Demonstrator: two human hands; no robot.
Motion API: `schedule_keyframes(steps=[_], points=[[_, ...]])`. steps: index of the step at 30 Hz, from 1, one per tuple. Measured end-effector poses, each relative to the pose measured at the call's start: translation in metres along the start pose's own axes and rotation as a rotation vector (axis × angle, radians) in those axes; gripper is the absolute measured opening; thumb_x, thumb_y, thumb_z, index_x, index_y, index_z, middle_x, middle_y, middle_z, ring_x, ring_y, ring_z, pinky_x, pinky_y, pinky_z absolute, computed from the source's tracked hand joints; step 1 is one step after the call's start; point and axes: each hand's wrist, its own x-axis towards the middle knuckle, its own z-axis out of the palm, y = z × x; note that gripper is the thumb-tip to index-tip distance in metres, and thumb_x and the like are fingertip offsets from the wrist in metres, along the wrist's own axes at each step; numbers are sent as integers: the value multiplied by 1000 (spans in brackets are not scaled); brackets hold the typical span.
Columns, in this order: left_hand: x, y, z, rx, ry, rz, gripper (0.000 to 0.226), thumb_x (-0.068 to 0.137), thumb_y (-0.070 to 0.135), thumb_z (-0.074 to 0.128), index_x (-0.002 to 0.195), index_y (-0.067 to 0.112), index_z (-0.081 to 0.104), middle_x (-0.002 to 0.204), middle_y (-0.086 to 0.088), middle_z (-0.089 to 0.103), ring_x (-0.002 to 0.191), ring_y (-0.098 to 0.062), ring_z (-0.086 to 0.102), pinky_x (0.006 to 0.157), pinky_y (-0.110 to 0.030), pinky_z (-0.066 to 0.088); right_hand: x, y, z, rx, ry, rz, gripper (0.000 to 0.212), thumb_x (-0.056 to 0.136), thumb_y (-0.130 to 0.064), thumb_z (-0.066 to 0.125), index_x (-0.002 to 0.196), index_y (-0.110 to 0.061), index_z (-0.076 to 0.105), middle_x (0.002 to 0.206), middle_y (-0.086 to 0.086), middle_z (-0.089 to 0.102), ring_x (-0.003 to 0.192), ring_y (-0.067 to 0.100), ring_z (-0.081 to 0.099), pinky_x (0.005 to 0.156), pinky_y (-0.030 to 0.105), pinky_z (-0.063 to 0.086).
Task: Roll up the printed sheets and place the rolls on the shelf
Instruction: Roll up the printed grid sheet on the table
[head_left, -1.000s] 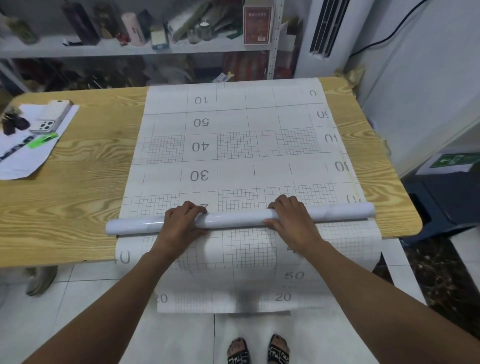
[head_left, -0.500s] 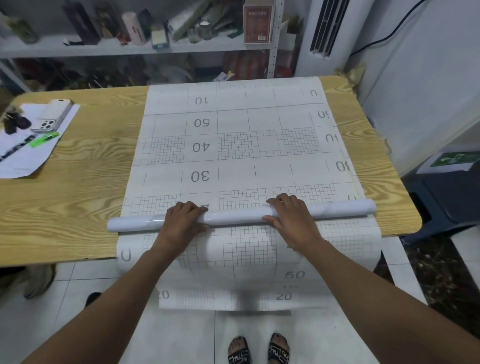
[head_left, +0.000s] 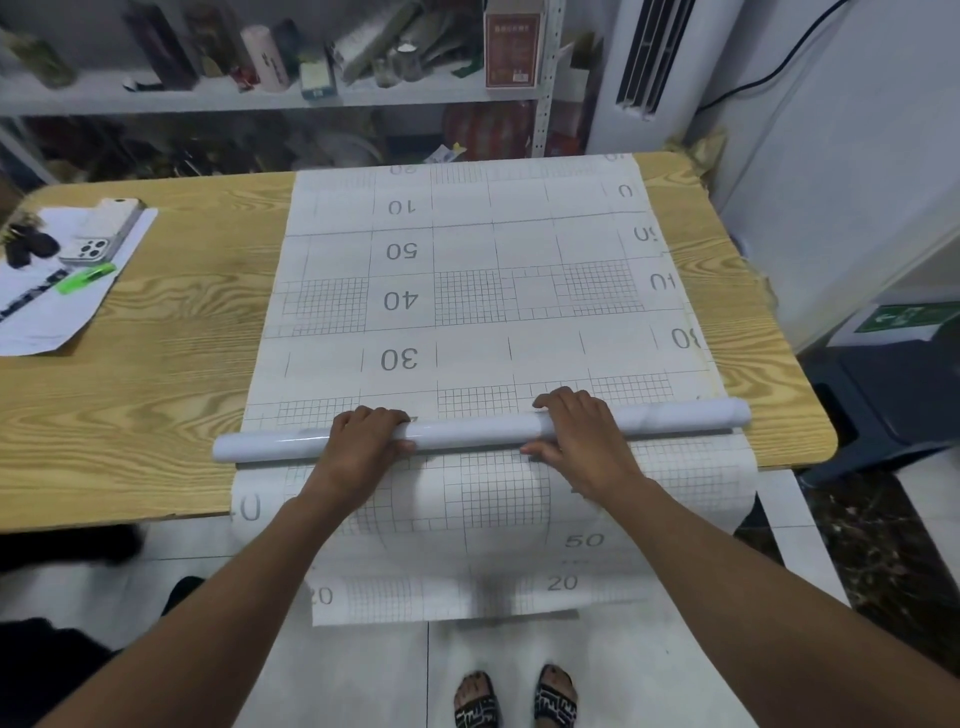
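Wooden table (head_left: 156, 415) under printed sheet (head_left: 467, 291), white roll (head_left: 467, 431) near its front edge, left hand (head_left: 363, 441) and right hand (head_left: 576, 431) curled over roll, shelf (head_left: 260, 98) beyond.

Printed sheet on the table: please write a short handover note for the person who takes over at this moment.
Left hand: grips the roll, fingers curled over it.
Right hand: grips the same roll, further right.
Things: the roll lies across the printed sheet near the front edge of the table. The flat sheet reaches the far edge, and part of it hangs off the front.
Done: only a thin roll is formed.
Left: roll up the flat part, then place the roll on the shelf.
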Motion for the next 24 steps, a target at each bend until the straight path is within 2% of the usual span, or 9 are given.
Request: schedule_keyframes(steps=[3, 6, 8, 10, 13, 16, 20, 24], points=[[-1, -5, 5, 43, 37, 51, 25, 90, 25, 55, 112, 13, 60, 106, -4, 57, 97, -24, 49, 91, -33, 25, 0, 1, 0, 12, -12, 1, 57, 78, -52, 65, 119, -14, 52, 114, 0, 54, 99, 21, 49, 89, 32, 33], [-2, -7, 5, 93, 73, 79, 29, 87, 32, 51, 101, 11, 66, 96, -9, 56, 85, -29, 50, 79, -38, 34, 0, 1, 1, 13, -16, 1, 55, 77, -52, 66, 115, -14, 52, 111, -1, 54, 96, 20, 48, 88, 31, 33], [-2, -8, 4, 121, 75, 94, 33, 83, 35, 46, 96, 11, 66, 90, -8, 56, 79, -28, 50, 73, -36, 34, 1, 1, 1, 12, -13, 3, 53, 78, -52, 65, 113, -14, 53, 109, -1, 54, 94, 19, 48, 86, 30, 33], [-1, -7, 4, 132, 86, 93, 28, 83, 30, 52, 97, 10, 66, 87, -8, 56, 77, -29, 50, 72, -35, 32, 1, 1, 0, 5, -7, -2, 51, 79, -51, 64, 112, -13, 53, 109, -1, 54, 95, 19, 48, 85, 29, 33], [-1, -4, 3, 114, 74, 72, 31, 86, 23, 61, 114, 10, 59, 94, -9, 57, 86, -31, 51, 79, -39, 35, 1, 0, -2, -7, 3, -7, 48, 82, -49, 63, 114, -14, 53, 112, 0, 53, 99, 18, 45, 86, 29, 34], [0, -1, 1, 76, 61, 20, 40, 90, 28, 54, 128, 16, 48, 102, -4, 57, 97, -25, 48, 92, -36, 27, 1, 0, -4, -27, 2, -6, 48, 83, -49, 61, 115, -14, 55, 114, 1, 52, 101, 21, 45, 88, 31, 36], [4, 0, 2, 75, 46, -45, 39, 92, 32, 50, 128, 21, 46, 106, 0, 59, 102, -21, 48, 96, -33, 23, 1, -1, -6, -42, -10, -5, 48, 85, -49, 58, 118, -14, 57, 115, 2, 52, 104, 22, 44, 89, 32, 36], [-2, 0, 4, 59, 67, -7, 42, 85, 28, 62, 123, 13, 53, 113, -10, 55, 99, -29, 53, 92, -39, 33, 1, -1, -6, -67, -45, -2, 48, 88, -50, 52, 121, -16, 53, 118, 1, 49, 106, 20, 42, 91, 31, 35]])
